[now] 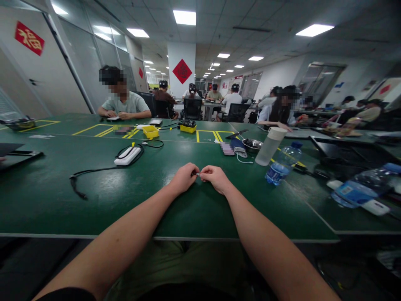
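My left hand (185, 177) and my right hand (214, 177) meet over the middle of the green table (194, 213), fingertips almost touching. Between them is a small dark and silvery piece (196, 174), too small to name. The left fingers curl round its dark end. Thumb and forefinger of the right hand pinch together at its shiny end. Both forearms rest near the table's front edge. Most of the piece is hidden by the fingers.
Left of my hands lies a white power bank (128, 155) with a black cable (94, 170). To the right stand a frosted bottle (270, 147) and a water bottle (283, 164), with a metal bowl (252, 144) behind. Across the table sits a person (125, 104) near yellow trays (151, 132).
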The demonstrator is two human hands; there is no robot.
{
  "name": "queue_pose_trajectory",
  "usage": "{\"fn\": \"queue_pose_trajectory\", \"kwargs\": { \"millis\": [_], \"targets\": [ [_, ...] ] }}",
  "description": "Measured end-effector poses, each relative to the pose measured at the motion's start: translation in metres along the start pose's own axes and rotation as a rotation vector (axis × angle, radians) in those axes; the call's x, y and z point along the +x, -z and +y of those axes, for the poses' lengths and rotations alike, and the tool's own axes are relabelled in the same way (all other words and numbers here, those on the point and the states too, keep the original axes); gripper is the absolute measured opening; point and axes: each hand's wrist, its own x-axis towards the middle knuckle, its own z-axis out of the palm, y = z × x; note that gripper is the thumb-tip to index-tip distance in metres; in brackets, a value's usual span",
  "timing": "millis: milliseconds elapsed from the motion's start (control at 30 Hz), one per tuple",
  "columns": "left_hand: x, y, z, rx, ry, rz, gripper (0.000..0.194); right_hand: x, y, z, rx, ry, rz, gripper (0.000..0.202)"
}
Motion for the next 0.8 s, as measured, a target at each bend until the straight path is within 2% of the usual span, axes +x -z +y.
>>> {"fn": "queue_pose_trajectory", "kwargs": {
  "millis": [100,333,567,800],
  "targets": [
    [0.0005,0.0001,-0.0011,0.041,0.005,-0.015,0.018,0.0006,-0.0005,0.0001,-0.004,-0.009,0.016,0.024],
    [0.0011,0.0046,-0.0058,0.07,-0.085,0.023,0.015,0.0009,-0.0004,-0.0005,-0.007,0.008,0.046,0.019],
    [0.0022,0.0095,-0.0053,0.101,-0.041,0.024,0.012,0.0024,0.0014,0.002,-0.013,0.015,0.038,0.018],
    [0.0008,0.0058,-0.0011,0.116,-0.063,0.008,0.01,0.0016,0.0005,0.0008,-0.024,0.019,0.017,0.018]
  ]
}}
